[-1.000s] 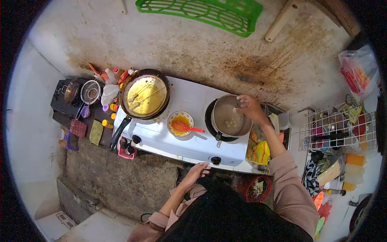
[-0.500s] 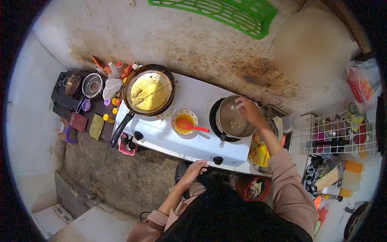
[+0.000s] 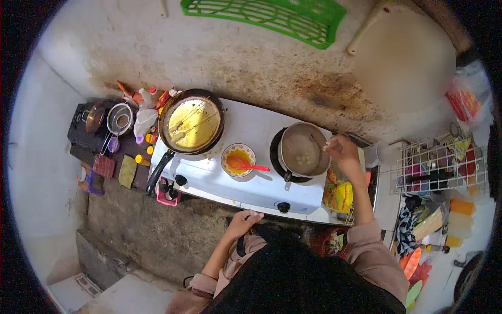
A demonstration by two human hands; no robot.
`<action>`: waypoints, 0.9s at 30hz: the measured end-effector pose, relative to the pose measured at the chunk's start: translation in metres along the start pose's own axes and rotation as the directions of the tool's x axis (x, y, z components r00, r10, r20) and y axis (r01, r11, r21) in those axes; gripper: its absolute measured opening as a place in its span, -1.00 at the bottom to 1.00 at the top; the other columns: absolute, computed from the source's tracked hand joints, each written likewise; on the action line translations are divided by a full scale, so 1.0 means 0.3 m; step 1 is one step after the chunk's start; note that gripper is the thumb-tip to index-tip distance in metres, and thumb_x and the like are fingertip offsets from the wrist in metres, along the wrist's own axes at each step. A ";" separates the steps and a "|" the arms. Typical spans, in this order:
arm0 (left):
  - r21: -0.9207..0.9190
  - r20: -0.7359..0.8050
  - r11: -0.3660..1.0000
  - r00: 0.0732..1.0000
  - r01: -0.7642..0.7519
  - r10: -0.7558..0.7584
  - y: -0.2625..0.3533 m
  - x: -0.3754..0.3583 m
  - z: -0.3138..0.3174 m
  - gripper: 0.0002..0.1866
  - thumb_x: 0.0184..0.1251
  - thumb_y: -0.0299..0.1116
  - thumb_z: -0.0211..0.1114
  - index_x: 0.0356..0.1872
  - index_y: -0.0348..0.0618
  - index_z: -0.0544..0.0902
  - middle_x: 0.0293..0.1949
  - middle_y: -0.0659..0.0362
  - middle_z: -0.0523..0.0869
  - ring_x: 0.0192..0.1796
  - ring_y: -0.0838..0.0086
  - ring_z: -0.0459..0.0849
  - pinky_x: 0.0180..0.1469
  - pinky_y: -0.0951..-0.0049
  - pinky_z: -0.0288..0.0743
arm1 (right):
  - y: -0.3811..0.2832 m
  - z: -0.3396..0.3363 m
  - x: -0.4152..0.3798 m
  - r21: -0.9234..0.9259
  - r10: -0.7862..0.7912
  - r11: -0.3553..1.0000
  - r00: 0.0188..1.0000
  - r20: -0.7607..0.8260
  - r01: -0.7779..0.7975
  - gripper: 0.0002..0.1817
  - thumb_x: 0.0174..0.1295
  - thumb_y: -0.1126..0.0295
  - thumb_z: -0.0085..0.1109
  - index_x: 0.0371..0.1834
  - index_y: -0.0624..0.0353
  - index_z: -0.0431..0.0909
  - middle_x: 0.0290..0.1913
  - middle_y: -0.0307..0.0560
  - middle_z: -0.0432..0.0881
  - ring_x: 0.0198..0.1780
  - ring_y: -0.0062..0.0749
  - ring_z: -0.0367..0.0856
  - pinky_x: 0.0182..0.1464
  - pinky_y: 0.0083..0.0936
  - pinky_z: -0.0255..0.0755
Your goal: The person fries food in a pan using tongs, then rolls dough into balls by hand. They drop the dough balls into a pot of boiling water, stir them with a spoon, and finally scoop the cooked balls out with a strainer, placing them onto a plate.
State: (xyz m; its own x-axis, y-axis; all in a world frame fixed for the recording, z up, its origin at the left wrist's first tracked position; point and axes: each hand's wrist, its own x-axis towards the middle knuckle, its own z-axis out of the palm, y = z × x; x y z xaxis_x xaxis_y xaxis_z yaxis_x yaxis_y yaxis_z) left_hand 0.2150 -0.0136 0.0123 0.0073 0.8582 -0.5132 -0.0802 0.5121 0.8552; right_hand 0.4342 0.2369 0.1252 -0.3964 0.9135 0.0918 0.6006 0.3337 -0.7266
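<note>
My right hand (image 3: 344, 153) is at the right rim of a grey pot (image 3: 302, 152) on the right burner, its fingers drawn together; anything between them is too small to make out. Pale round pieces lie in the pot's cloudy liquid. Near the front edge of the white stove (image 3: 251, 118), my left hand (image 3: 244, 222) is closed, its fingertips pressed together. A patterned bowl (image 3: 231, 170) with orange liquid and a red spoon (image 3: 251, 167) stands mid-stove. On the left burner, a black pan (image 3: 220, 125) holds a yellow layer (image 3: 192, 118) with thin sticks across it.
Strainers (image 3: 120, 119), yellow-capped bottles (image 3: 141, 159) and sponges (image 3: 127, 168) are left of the stove. At the right are a yellow packet (image 3: 342, 197) and a white wire rack (image 3: 439, 165). A green plastic rack (image 3: 266, 14) hangs on the back wall.
My right hand has moved from above the pot to its right rim, uncovering more of the liquid. The left hand has shifted slightly left, and the view has shifted a little.
</note>
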 end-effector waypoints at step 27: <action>0.112 0.586 0.990 0.810 -0.083 0.002 0.222 0.149 0.563 -0.71 0.31 -0.23 0.07 -0.33 -0.25 0.63 -0.41 0.30 0.63 -0.36 0.66 0.48 -0.21 0.64 0.35 | 0.246 -0.027 -0.922 0.783 0.421 0.572 0.907 -0.024 -0.245 -0.80 0.11 0.65 0.01 -0.17 0.37 0.44 -0.20 -0.05 0.57 -0.12 -0.45 0.54 -0.08 -0.56 0.45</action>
State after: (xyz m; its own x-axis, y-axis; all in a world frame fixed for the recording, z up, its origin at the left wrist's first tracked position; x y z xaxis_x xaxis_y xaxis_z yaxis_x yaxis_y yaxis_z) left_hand 0.3782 0.0646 0.0585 0.5899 0.7168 -0.3717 0.0313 0.4397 0.8976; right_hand 0.5939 0.0108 0.0518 -0.0897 0.9744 -0.2060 -0.1025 -0.2147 -0.9713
